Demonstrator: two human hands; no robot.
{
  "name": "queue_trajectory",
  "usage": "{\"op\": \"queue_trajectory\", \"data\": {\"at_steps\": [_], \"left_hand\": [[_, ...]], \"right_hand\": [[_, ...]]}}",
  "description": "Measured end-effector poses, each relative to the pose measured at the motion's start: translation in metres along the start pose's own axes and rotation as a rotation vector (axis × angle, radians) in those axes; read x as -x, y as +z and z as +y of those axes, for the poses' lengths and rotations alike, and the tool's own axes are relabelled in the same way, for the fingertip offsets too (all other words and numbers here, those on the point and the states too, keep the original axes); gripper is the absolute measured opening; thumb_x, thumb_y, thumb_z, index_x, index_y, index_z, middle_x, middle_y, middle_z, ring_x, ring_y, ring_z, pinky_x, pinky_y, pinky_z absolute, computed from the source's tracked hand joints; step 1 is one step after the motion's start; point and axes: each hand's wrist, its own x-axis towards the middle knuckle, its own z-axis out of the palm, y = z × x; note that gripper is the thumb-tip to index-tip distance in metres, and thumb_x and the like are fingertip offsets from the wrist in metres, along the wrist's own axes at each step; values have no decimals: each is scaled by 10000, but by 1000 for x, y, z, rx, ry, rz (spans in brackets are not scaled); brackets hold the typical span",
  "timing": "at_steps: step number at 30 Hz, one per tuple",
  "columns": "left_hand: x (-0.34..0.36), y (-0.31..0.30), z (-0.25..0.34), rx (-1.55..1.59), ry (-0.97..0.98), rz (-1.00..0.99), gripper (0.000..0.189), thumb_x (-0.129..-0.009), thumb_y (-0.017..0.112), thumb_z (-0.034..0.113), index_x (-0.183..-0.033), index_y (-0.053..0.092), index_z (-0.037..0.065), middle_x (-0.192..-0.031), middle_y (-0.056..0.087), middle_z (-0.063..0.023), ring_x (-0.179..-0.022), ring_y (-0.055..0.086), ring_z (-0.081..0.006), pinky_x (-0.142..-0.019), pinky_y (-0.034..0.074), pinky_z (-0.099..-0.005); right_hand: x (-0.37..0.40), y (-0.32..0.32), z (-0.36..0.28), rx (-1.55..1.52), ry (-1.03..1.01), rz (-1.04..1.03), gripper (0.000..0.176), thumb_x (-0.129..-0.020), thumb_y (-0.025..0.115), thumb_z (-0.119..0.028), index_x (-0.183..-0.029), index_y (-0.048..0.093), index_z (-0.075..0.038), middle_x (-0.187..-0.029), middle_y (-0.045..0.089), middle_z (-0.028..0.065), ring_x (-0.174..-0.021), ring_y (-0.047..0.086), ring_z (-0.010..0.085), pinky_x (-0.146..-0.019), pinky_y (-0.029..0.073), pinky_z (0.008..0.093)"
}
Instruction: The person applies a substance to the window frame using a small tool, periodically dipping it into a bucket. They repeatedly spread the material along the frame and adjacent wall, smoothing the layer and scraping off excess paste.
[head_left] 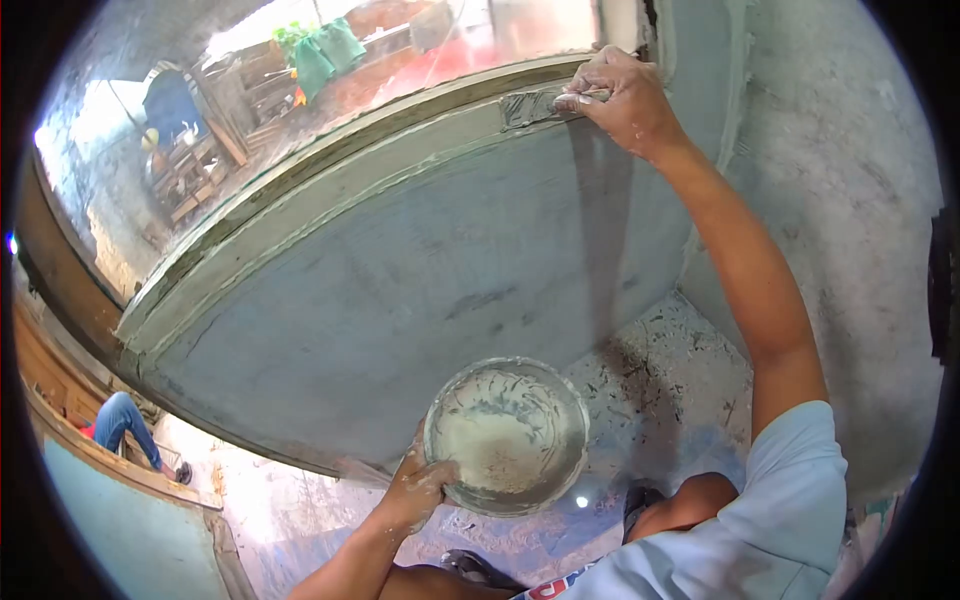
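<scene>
My left hand [420, 487] grips the left rim of a round metal bowl [507, 437], its thumb over the edge. Pale grey paste is smeared round the inside of the bowl. Up at the top right, my right hand [622, 100] is closed on a putty knife [528, 109], whose flat, paste-covered blade lies against the band of plaster under the window ledge. Paste coats the fingers of both hands. Below the band spreads a blue-grey wall [400, 270] with a few dark smudges.
A wooden window frame [300, 165] runs along the wall's top, with green cloth beyond it. Another wall [830, 200] stands at the right. The floor [650, 380] is spattered. A seated person's jeans-clad leg [125, 425] shows at the lower left.
</scene>
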Motion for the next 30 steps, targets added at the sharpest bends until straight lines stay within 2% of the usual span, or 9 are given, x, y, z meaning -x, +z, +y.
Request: {"op": "queue_trajectory", "data": {"at_steps": [3, 7, 12, 14, 17, 19, 22, 26, 30], "left_hand": [[4, 10, 16, -119, -130, 59, 832, -812, 511, -35, -1603, 286, 95, -1377, 550, -126, -1144, 607, -234, -807, 607, -342], [-4, 2, -8, 20, 2, 67, 818, -815, 513, -42, -1592, 300, 94, -1358, 557, -128, -1118, 619, -236, -779, 608, -349], [0, 0, -12, 8, -7, 66, 820, -820, 502, -53, -1599, 294, 93, -1333, 574, -133, -1126, 610, -230, -778, 597, -343], [-6, -3, -24, 100, 100, -5, 832, -828, 496, -52, -1615, 267, 87, -1343, 571, -134, -1168, 582, -217, -840, 578, -333], [-1, -3, -17, 83, 20, -18, 846, -837, 488, -44, -1633, 230, 82, -1386, 544, -134, -1226, 547, -210, -930, 544, -319], [-3, -9, -25, -139, 241, -26, 785, -877, 479, -82, -1612, 275, 104, -1402, 565, -147, -1208, 616, -282, -889, 611, -391], [20, 9, 26, 13, 26, -44, 782, -867, 529, 21, -1605, 276, 78, -1338, 574, -101, -1118, 594, -215, -821, 589, -353], [11, -7, 10, 39, 73, -97, 780, -865, 535, 31, -1600, 277, 69, -1326, 578, -101, -1108, 598, -209, -811, 586, -347], [16, -8, 16, 37, 107, -122, 772, -871, 530, 32, -1599, 273, 55, -1328, 576, -102, -1119, 595, -202, -824, 582, -337]], "right_hand": [[4, -4, 22, 125, -43, -2, 285, -784, 862, -415, -869, 772, -159, -871, 673, 57, -885, 678, 262, -827, 518, 389], [7, -18, 54, 13, -8, 16, 308, -791, 855, -416, -858, 766, -129, -836, 702, 55, -834, 685, 272, -774, 543, 392], [23, -64, 82, -16, 81, -50, 221, -855, 842, -256, -1027, 792, -126, -946, 687, 85, -905, 696, 220, -822, 556, 347], [15, -86, 47, 43, 189, -180, 233, -906, 795, -152, -1122, 765, -72, -1030, 632, 36, -854, 599, 153, -757, 486, 280], [-6, -73, 5, -73, 47, -233, 232, -959, 746, -177, -1163, 747, -68, -1020, 617, 27, -839, 555, 110, -732, 456, 260], [-28, -67, -50, -99, 2, -348, 239, -986, 723, -218, -1155, 737, -50, -1055, 620, 37, -913, 580, 121, -784, 482, 277], [-54, -40, -104, -189, -86, -477, 290, -994, 718, -290, -1176, 728, -64, -1078, 635, 67, -1012, 599, 165, -851, 512, 303], [-78, 7, -139, -252, -185, -555, 334, -1019, 684, -337, -1238, 703, -86, -1148, 672, 72, -973, 603, 203, -847, 522, 313], [-83, 10, -162, -281, -4, -674, 378, -1052, 627, -395, -1263, 703, -90, -991, 688, 29, -852, 554, 132, -764, 514, 308]]}}
